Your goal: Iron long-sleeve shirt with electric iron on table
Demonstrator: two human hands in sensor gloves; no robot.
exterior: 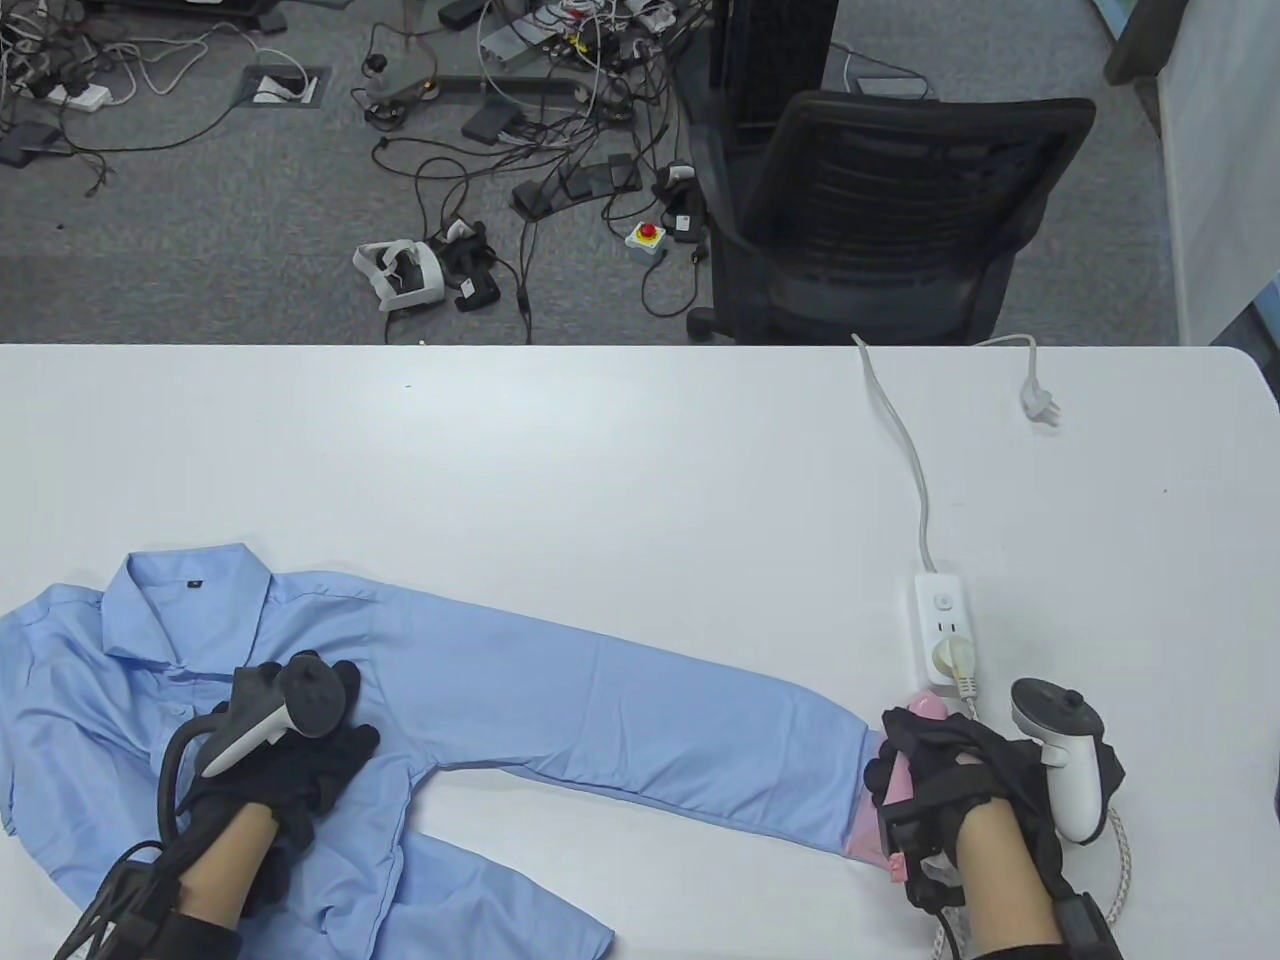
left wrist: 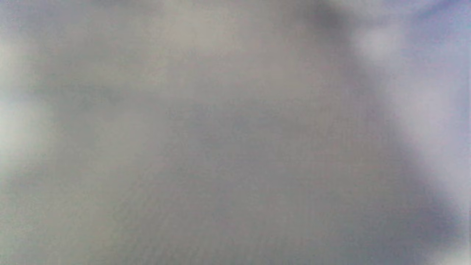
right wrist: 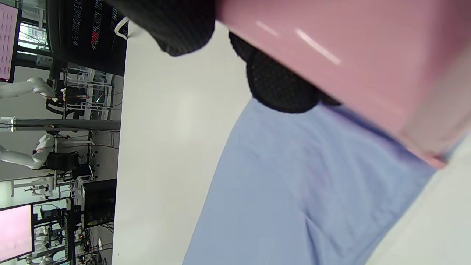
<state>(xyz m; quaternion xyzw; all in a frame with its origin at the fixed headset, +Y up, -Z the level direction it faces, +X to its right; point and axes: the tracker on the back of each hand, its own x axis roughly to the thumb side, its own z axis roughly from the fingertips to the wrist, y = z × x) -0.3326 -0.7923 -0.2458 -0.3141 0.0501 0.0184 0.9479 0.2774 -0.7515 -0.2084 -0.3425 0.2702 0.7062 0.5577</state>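
The right hand point(exterior: 945, 790) grips the pink electric iron point(exterior: 905, 790) – fingers wrapped around its handle – on the blue shirt's point(exterior: 400, 700) sleeve cuff. The left hand point(exterior: 290, 765) presses flat on the shirt body.

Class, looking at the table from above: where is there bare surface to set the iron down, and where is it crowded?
Bare: the wide white table between the far edge, the shirt and the power strip's cord. Crowded: the near right corner, where right hand, iron and power strip bunch at the cuff.
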